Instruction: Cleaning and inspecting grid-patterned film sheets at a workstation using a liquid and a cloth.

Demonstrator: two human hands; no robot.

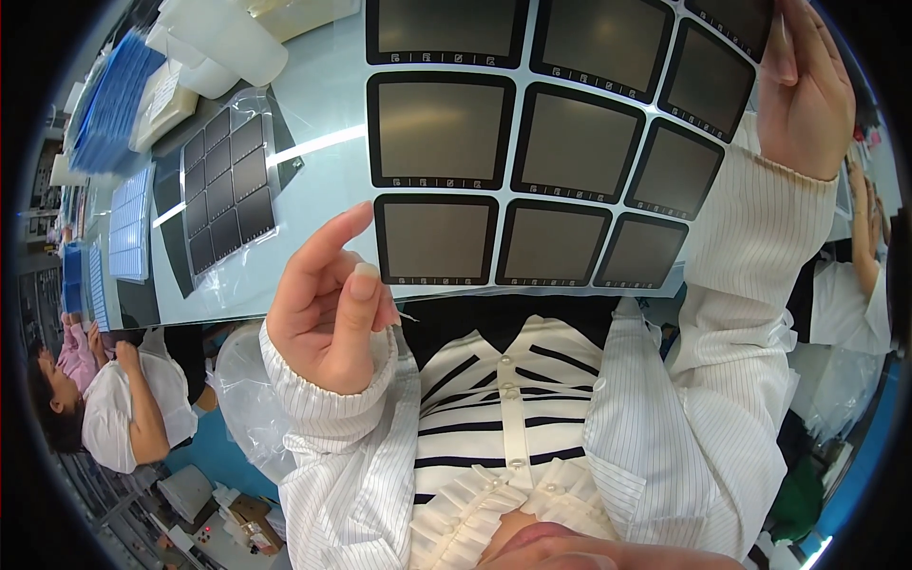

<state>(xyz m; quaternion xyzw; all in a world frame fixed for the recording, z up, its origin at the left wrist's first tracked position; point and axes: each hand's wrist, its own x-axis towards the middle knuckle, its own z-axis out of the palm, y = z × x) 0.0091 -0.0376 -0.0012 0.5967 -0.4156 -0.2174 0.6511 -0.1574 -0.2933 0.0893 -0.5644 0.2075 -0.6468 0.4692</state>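
A large sheet of dark rectangular panels (560, 142) with black borders and pale gaps between them is held up before me, tilted, over the table. My right hand (807, 104) grips its upper right edge, thumb toward the sheet; some of the fingers are cut off by the frame's top. Beside the lower left edge is my left hand (328, 304). Its index fingertip comes up to the sheet's edge, thumb apart from it and the other fingers loosely curled. A thin pale strand shows by those curled fingers; whether they hold it is unclear.
On the glass-topped table (323, 199), a similar smaller-looking panel sheet (228, 185) lies in clear plastic at left. Behind it are a stack of blue sheets (119, 104), a pale blue tray (130, 228) and white plastic containers (223, 43). Other people (138, 408) sit to both sides.
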